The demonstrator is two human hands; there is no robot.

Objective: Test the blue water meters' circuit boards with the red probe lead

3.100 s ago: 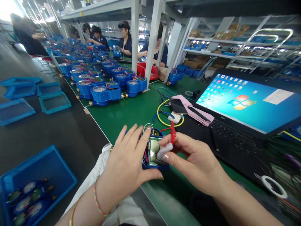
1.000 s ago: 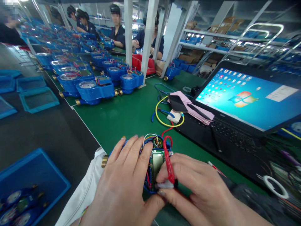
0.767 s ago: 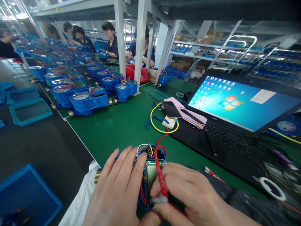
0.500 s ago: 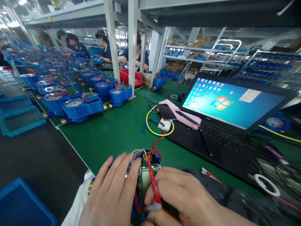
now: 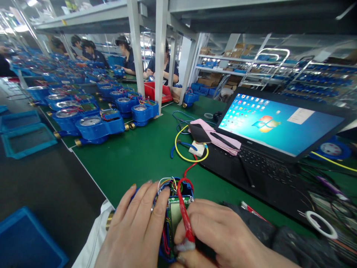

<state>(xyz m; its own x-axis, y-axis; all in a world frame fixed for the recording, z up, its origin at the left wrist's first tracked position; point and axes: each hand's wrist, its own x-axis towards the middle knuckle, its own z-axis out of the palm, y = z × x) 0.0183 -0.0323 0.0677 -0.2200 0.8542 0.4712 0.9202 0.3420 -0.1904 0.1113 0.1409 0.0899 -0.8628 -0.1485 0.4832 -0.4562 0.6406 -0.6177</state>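
My left hand (image 5: 136, 227) lies over the left side of a blue meter housing (image 5: 191, 188), its fingers wrapped down over it. Inside the open housing are a green circuit board with a grey display (image 5: 175, 214) and thin coloured wires (image 5: 166, 234). My right hand (image 5: 214, 230) is closed at the board's right edge, pinching the whitish end (image 5: 185, 245) of a thick red cable (image 5: 184, 212). The cable arches over the display and runs back towards the laptop. What the whitish end touches is hidden by my fingers.
A laptop (image 5: 279, 121) stands at the right, with a phone (image 5: 199, 133), pink papers (image 5: 227, 143) and a yellow cable loop (image 5: 176, 149) beside it. Blue meters (image 5: 97, 124) fill the back left. Blue trays (image 5: 28, 238) lie left. Several people work beyond metal posts (image 5: 161, 56).
The whole view has shifted slightly, so things appear a little further right. Both hands keep their places on the housing and the red cable.
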